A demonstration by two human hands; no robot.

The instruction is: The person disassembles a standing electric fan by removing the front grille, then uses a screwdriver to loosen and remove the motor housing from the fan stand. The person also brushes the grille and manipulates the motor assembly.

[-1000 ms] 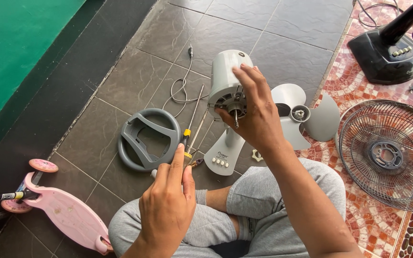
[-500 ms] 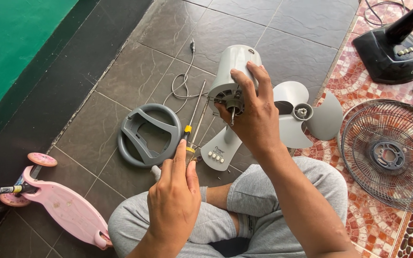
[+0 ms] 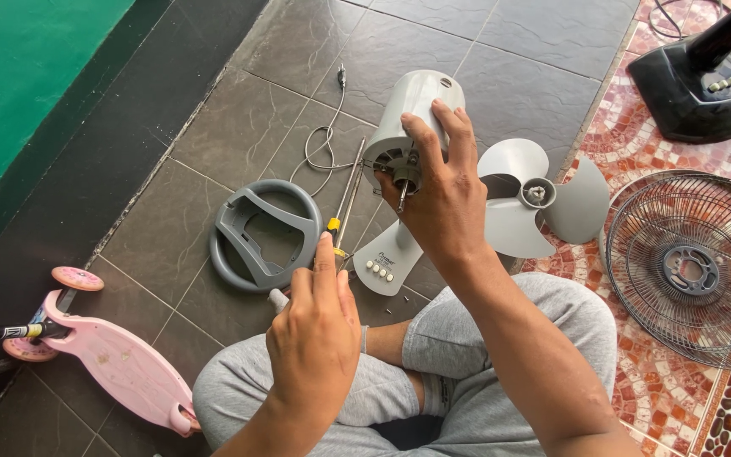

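Note:
My right hand grips a grey fan motor housing, its fingers over the top and the thumb by the front. The bare metal shaft points down toward me. The housing stands on its grey stem and button panel on the dark floor tiles. My left hand hovers lower, over my knee, fingers pinched together and pointing up. A small pale end shows at its left side; what it holds is hidden. Two long screwdrivers with yellow collars lie just beyond its fingertips.
A grey plastic ring lies left of the screwdrivers, and a white cord is behind them. To the right are the grey three-blade propeller, a wire grille and a black fan base. A pink scooter lies at left.
My right hand has tilted the housing a little up and away, so the shaft sits higher. My left hand has risen toward the screwdrivers.

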